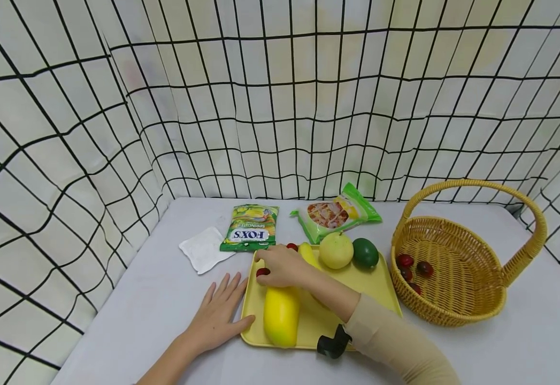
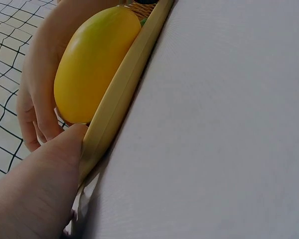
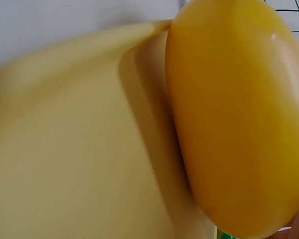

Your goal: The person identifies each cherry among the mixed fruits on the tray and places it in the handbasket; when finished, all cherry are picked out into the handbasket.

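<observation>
My right hand [image 1: 284, 266] curls its fingers and thumb round a small dark red fruit [image 1: 262, 272] at the left end of the yellow tray [image 1: 375, 289]. Just below that hand lies a large yellow fruit, mango-like [image 1: 281, 321], which fills much of the right wrist view. My left hand [image 1: 219, 318] lies flat with fingers spread on the white table, its thumb at the tray's left rim. Further along the tray are another red fruit [image 1: 292, 246], a banana [image 1: 307, 253] partly behind the right hand, a pale yellow-green pear [image 1: 336, 250] and a dark green avocado-like fruit [image 1: 365, 253].
A wicker basket [image 1: 477, 299] with a tall handle stands right of the tray, several dark red fruits [image 1: 405, 260] inside. Behind the tray lie a green FOX'S candy bag [image 1: 251, 227], a white packet [image 1: 206, 249] and a green-and-white food packet [image 1: 335, 215]. Black netting [image 1: 270, 123] surrounds the table.
</observation>
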Tool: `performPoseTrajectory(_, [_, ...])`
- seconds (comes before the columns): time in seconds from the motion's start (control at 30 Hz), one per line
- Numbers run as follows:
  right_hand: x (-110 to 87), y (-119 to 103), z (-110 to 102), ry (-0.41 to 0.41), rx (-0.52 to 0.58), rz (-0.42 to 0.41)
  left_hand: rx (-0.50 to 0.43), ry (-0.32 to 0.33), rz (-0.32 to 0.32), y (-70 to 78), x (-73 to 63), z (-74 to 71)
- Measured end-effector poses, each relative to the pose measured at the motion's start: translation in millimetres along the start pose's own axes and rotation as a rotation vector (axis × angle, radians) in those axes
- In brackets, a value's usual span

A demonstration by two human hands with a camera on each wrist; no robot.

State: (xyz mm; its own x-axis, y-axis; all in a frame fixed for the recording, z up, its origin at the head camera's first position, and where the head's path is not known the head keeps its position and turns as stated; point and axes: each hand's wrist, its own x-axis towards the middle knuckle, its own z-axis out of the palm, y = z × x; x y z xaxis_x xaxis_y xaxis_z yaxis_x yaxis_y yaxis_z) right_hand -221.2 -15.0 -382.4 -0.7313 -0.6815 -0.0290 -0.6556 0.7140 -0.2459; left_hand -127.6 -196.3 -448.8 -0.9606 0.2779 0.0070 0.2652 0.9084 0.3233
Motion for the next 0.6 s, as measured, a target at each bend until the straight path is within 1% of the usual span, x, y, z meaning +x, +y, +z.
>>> performPoseTrajectory(0.17, [3.4, 0, 4, -0.018, 0.005, 0.025, -0.002, -0.008, -0.008, 0.7, -0.1, 0.0])
performPoseTrajectory(0.3, [5.5, 2, 5, -0.036, 0.029, 0.041, -0.005, -0.015, -0.015, 0.9, 0.2, 0.1])
performPoseTrajectory(0.5, [9.7, 5, 6, -0.077, 0.075, 0.08, -0.015, -0.009, -0.015, 1.5, 0.1, -0.5])
performPoseTrajectory(0.6, [11.5, 8, 8, -0.08, 0.092, 0.084, -0.016, -0.007, -0.015, 1.6, 0.1, -0.6])
